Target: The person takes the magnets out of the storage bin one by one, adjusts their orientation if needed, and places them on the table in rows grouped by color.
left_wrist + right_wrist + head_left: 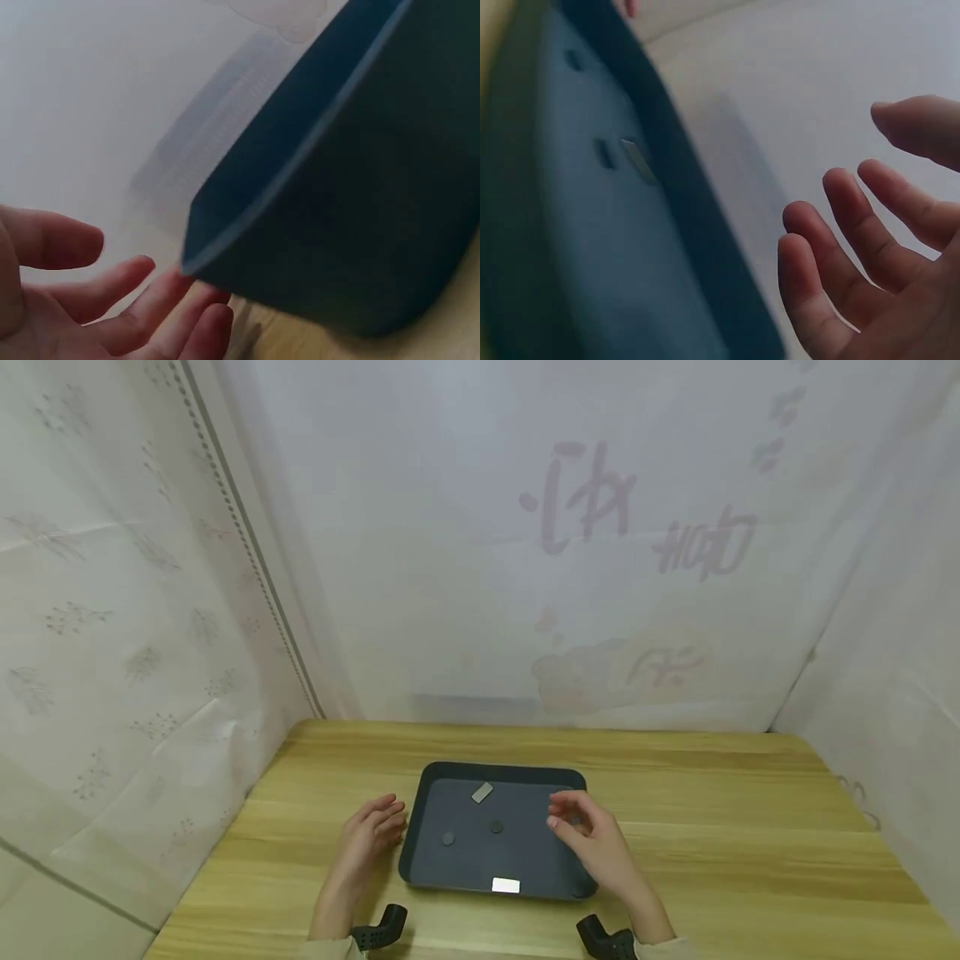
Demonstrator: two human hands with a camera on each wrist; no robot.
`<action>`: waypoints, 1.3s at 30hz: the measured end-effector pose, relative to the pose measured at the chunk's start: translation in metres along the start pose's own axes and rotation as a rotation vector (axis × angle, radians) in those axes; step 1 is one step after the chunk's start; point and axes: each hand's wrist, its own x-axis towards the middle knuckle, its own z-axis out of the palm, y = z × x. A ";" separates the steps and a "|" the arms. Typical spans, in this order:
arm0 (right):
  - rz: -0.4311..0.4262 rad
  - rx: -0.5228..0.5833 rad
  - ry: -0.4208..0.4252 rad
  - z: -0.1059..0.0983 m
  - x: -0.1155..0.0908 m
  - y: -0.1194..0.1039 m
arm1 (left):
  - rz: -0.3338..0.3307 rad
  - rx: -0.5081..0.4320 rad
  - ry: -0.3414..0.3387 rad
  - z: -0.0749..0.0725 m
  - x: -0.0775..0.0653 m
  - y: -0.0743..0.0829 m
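Observation:
A dark blue-grey rectangular tray lies on the wooden table. Inside it are a small light grey rectangular piece, a dark disc, a greyer disc and, at the near side, a bright white rectangle. My left hand is beside the tray's left wall, fingers loosely bent and holding nothing; in the left wrist view its fingertips come close to the tray's corner, and contact cannot be told. Over the tray's right side hovers my right hand, thumb and fingers apart with nothing between them.
The wood-grain table extends on both sides of the tray. Pale printed cloth hangs behind it and at both sides. Black wrist mounts sit at both wrists.

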 end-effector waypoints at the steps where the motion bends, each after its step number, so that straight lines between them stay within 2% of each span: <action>1: 0.008 -0.001 -0.024 0.005 0.000 0.002 | -0.004 0.016 0.000 0.000 0.001 -0.001; 8: 0.023 -0.061 -0.162 0.030 -0.002 0.017 | -0.011 0.104 -0.053 0.002 0.005 -0.008; 15: -0.014 -0.175 -0.212 0.041 -0.005 0.021 | -0.004 0.160 -0.073 0.010 0.006 -0.013; 21: -0.032 -0.282 -0.269 0.049 -0.007 0.027 | 0.000 0.187 -0.131 0.006 0.005 -0.013; 27: -0.014 -0.296 -0.277 0.051 -0.005 0.029 | 0.008 0.253 -0.166 0.005 0.005 -0.012; 39: -0.014 -0.379 -0.282 0.051 0.000 0.031 | 0.003 0.257 -0.186 0.001 0.004 -0.010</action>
